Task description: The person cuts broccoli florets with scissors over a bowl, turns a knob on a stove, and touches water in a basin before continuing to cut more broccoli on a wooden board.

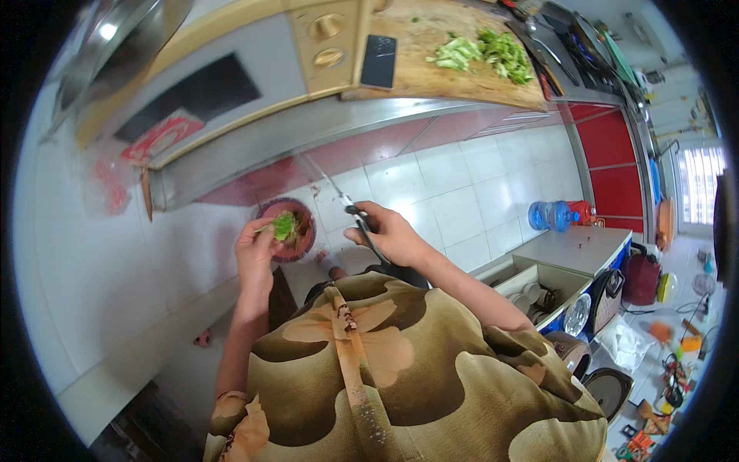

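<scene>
Between the fingers of my left hand (pixel 258 241) is a small piece of leafy green vegetable (pixel 284 226). It is above a round reddish bin (pixel 300 249), whose contents are partly hidden. My right hand (pixel 388 232) grips the dark handle of a long thin tool (pixel 365 230), perhaps a knife; its pale front end is blurred and points up and left. On the wooden cutting board (pixel 404 72) lie two heaps of chopped greens, one pale (pixel 456 53) and one darker (pixel 505 56). A smartphone (pixel 379 62) rests at the board's left end.
A cream countertop oven (pixel 328 72) stands left of the board. Knives (pixel 534 55) and a gas stove with a pan (pixel 590 40) are at its right. The steel counter edge (pixel 260 136) runs before me. A blue water bottle (pixel 551 216) and an open drawer (pixel 528 286) are at right.
</scene>
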Action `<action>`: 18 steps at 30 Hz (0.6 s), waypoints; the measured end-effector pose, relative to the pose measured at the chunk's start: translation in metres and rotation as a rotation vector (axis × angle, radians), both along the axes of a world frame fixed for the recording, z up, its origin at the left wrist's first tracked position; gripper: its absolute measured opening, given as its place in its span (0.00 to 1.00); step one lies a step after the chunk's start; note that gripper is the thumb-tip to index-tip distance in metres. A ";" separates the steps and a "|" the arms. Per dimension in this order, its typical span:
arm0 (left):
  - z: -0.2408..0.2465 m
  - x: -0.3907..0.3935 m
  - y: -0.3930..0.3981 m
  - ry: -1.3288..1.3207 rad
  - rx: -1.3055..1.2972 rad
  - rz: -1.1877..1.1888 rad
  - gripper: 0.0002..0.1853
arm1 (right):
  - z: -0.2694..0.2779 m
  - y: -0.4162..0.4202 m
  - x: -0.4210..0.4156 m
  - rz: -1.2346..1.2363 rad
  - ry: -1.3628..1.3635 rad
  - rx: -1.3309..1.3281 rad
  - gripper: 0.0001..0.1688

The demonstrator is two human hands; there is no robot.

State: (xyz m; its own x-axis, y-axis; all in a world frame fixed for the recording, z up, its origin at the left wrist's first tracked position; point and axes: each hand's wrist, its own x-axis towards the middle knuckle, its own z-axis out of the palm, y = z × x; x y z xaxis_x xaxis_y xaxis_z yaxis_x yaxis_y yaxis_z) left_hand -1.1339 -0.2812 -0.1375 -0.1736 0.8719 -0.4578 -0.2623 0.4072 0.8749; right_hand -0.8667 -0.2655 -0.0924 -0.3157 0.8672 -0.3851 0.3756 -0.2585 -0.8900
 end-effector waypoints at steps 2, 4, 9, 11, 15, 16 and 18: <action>0.013 0.044 0.022 0.058 0.098 -0.101 0.12 | 0.020 0.005 0.041 -0.054 -0.143 -0.126 0.37; 0.029 0.088 0.039 0.100 0.103 -0.242 0.17 | 0.012 -0.002 0.087 -0.190 -0.179 -0.089 0.37; 0.047 0.187 0.077 0.170 0.097 -0.451 0.09 | 0.034 -0.012 0.194 -0.364 -0.457 0.180 0.28; 0.052 0.229 0.093 0.093 0.127 -0.448 0.05 | 0.046 -0.010 0.234 -0.406 -0.511 0.183 0.27; 0.060 0.300 0.134 0.045 0.124 -0.484 0.04 | 0.064 0.007 0.296 -0.462 -0.618 0.287 0.28; 0.063 0.316 0.145 0.025 0.129 -0.487 0.04 | 0.069 0.013 0.308 -0.482 -0.589 0.297 0.27; 0.070 0.343 0.169 -0.016 0.138 -0.489 0.04 | 0.078 0.028 0.327 -0.515 -0.529 0.320 0.27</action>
State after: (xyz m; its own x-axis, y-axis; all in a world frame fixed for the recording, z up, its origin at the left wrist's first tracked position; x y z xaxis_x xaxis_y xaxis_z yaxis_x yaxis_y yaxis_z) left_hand -0.7910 -0.1118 -0.0674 0.2759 0.9019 -0.3323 -0.0835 0.3669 0.9265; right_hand -0.5392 -0.2376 -0.0144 0.3091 0.9477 -0.0802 0.6707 -0.2770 -0.6881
